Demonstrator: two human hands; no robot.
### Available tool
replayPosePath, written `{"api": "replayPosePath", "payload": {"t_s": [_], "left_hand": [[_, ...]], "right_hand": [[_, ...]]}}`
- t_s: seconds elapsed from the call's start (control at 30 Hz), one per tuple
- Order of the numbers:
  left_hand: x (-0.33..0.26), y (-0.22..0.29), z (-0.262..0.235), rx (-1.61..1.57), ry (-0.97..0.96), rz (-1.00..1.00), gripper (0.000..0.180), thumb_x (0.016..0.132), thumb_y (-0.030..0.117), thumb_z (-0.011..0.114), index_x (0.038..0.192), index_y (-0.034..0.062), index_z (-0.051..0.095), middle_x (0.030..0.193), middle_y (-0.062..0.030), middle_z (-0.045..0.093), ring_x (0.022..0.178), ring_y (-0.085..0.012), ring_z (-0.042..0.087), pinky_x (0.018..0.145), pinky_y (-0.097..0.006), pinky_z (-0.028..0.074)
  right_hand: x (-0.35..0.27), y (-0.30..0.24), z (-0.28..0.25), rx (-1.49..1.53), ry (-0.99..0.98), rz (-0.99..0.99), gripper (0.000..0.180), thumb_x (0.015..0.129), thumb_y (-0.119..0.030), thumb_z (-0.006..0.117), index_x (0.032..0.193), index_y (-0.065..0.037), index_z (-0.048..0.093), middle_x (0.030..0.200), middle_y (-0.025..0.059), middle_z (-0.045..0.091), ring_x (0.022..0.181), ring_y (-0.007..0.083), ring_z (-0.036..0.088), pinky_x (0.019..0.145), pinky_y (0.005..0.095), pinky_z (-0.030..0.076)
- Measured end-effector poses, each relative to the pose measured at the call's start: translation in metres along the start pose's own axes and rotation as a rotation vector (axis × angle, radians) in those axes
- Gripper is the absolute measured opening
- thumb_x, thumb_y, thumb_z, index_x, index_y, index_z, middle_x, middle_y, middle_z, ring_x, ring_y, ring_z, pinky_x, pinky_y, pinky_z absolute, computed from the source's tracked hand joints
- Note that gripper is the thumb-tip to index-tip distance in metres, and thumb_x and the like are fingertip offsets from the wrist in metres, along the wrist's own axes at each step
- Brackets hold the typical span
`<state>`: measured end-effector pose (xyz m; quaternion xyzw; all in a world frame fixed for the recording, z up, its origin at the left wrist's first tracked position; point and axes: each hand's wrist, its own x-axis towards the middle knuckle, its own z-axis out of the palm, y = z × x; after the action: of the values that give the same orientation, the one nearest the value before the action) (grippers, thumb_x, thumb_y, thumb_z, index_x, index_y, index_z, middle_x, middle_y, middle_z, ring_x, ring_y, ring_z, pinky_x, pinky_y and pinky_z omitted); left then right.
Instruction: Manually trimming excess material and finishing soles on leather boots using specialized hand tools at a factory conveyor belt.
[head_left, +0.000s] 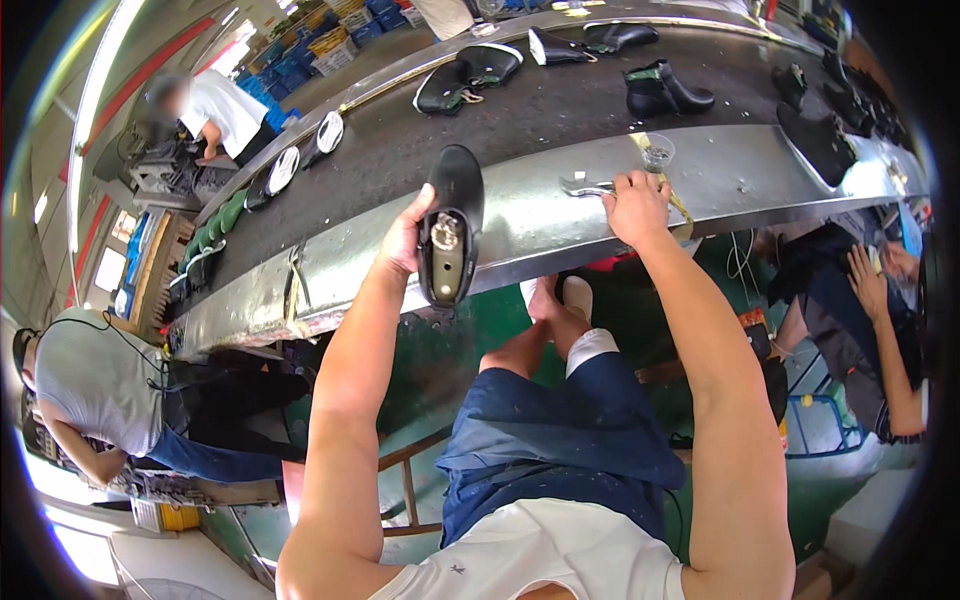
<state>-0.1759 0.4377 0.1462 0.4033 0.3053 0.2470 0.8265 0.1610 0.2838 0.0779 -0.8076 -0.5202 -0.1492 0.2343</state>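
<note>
My left hand (pixel 405 232) is closed on a black shoe (pixel 457 190), held upright over the near edge of the metal ledge. The shoe's opening faces me and shows a pale insole with something crumpled and light-coloured further in. My right hand (pixel 638 207) rests on the ledge, wrapped round a hammer (pixel 588 187). Its metal head sticks out to the left of my fingers, and a yellowish handle shows on the right. Just beyond that hand stands a small clear cup (pixel 657 152) with small bits in it.
Behind the metal ledge (pixel 540 160) runs a dark conveyor belt (pixel 560 95) carrying several shoes, among them a black ankle boot (pixel 668 90). Co-workers sit or stand at the left (pixel 100 385), far left (pixel 225 115) and right (pixel 870 320). Blue and yellow crates (pixel 330 45) are stacked at the back.
</note>
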Motion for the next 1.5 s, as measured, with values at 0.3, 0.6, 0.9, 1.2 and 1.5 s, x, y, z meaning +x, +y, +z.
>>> {"api": "replayPosePath", "payload": {"t_s": [0.3, 0.6, 0.9, 1.2, 1.5], "left_hand": [[-0.076, -0.025, 0.016, -0.085, 0.002, -0.003, 0.062, 0.096, 0.055, 0.065, 0.13, 0.0041, 0.062, 0.115, -0.0157, 0.072, 0.099, -0.0262, 0.071, 0.09, -0.044, 0.059], [-0.125, -0.038, 0.005, 0.098, 0.044, 0.11, 0.071, 0.097, 0.05, 0.067, 0.142, -0.0014, 0.047, 0.122, -0.0152, 0.065, 0.103, -0.0226, 0.069, 0.089, -0.041, 0.06], [-0.129, -0.014, 0.001, 0.404, 0.22, 0.23, 0.098, 0.086, 0.051, 0.079, 0.149, -0.0073, 0.033, 0.126, -0.0254, 0.06, 0.106, -0.0305, 0.068, 0.087, -0.042, 0.06], [-0.077, 0.035, -0.04, 0.833, 0.328, 0.345, 0.101, 0.083, 0.046, 0.083, 0.15, -0.0107, 0.034, 0.131, -0.0272, 0.06, 0.116, -0.0314, 0.065, 0.099, -0.04, 0.053], [-0.022, 0.04, -0.033, 1.289, 0.576, 0.085, 0.094, 0.08, 0.058, 0.079, 0.139, -0.0082, 0.049, 0.117, -0.0241, 0.068, 0.105, -0.0309, 0.07, 0.091, -0.04, 0.055]], "right_hand": [[-0.085, -0.041, -0.043, 0.379, -0.089, -0.232, 0.033, 0.101, -0.033, 0.059, 0.113, -0.002, 0.061, 0.107, 0.0171, 0.064, 0.103, 0.0322, 0.06, 0.088, 0.0436, 0.049], [-0.15, -0.089, -0.178, 1.012, -0.985, -0.027, 0.028, 0.101, -0.026, 0.06, 0.11, 0.0, 0.059, 0.086, 0.0121, 0.063, 0.08, 0.0151, 0.062, 0.074, 0.0351, 0.05], [-0.132, -0.137, -0.166, 0.677, -0.625, -0.418, 0.039, 0.092, -0.007, 0.06, 0.127, 0.008, 0.048, 0.109, 0.0318, 0.06, 0.102, 0.05, 0.06, 0.087, 0.0544, 0.048], [-0.107, -0.168, -0.089, 0.383, -0.622, -0.341, 0.028, 0.097, -0.022, 0.061, 0.104, 0.005, 0.058, 0.099, 0.0264, 0.069, 0.093, 0.0438, 0.068, 0.081, 0.0508, 0.055], [-0.136, -0.149, -0.037, 0.508, -0.63, -0.182, 0.028, 0.1, -0.026, 0.058, 0.1, 0.002, 0.06, 0.089, 0.0263, 0.071, 0.084, 0.0422, 0.071, 0.073, 0.0532, 0.056]]}}
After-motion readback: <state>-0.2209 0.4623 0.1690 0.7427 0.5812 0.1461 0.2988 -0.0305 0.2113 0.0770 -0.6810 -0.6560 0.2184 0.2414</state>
